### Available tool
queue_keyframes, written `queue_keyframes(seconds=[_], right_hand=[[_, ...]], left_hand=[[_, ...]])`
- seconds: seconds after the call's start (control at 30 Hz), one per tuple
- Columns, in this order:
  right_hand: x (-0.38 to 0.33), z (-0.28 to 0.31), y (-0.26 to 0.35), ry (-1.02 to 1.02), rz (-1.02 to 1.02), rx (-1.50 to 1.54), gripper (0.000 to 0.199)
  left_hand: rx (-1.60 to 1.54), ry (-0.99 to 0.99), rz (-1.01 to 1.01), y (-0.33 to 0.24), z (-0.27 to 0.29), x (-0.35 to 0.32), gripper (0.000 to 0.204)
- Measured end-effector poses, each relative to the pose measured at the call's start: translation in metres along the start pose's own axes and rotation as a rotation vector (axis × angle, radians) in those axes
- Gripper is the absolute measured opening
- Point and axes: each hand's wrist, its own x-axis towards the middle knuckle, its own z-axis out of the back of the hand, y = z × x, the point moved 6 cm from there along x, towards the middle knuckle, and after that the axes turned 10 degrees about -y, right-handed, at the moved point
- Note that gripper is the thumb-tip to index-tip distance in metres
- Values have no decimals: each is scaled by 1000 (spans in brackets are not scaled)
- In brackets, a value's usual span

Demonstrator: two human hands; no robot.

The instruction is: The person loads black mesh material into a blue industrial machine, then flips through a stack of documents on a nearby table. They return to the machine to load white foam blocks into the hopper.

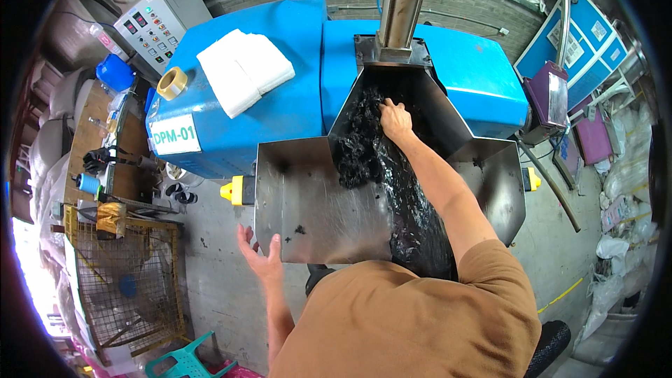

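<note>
Concrete floor (210,287) fills the lower left of the head view, with a wire cage (126,287) and a turquoise plastic stool (189,362) at the bottom left. Across the upper middle stands a blue machine (280,119) with a folded white cloth (243,70) and a roll of tape (172,82) lying on its top, and a grey control box (157,24) at the upper left. A steel hopper (315,203) opens in front of it, at the centre of the frame.

At the centre, the right hand (395,120) reaches deep into the hopper's upper throat, fingers curled down into a dark tangled mass of black shredded material (364,147), which spills in a band down the chute toward the lower middle. Whether the fingers actually clamp any of it cannot be told.

Lower left of centre, the left hand (259,255) hangs beside the hopper's bottom left corner, fingers spread apart and holding nothing.
</note>
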Motion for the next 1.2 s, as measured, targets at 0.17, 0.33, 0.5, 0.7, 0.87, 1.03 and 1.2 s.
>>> queue_keyframes(seconds=[0.17,0.33,0.5,0.7,0.87,1.03,1.2], right_hand=[[1,-6,-9,-26,-1,22,32],[2,-9,-9,3,-37,23,33],[0,-15,-18,29,-140,71,39],[0,-24,-28,14,-164,125,45],[5,-30,-35,82,-181,135,42],[13,-20,-34,73,-165,157,45],[13,-4,-22,34,-133,196,52]], left_hand=[[186,-41,-111,-16,-18,-8,110],[206,-76,-103,-19,-19,-9,114],[214,-59,-78,-16,-21,-9,114],[220,-48,-57,-17,-19,-10,112],[217,-41,-60,-17,-18,-10,111],[220,-44,-53,-21,-18,-11,109],[195,-38,-74,-16,-15,-9,107]])
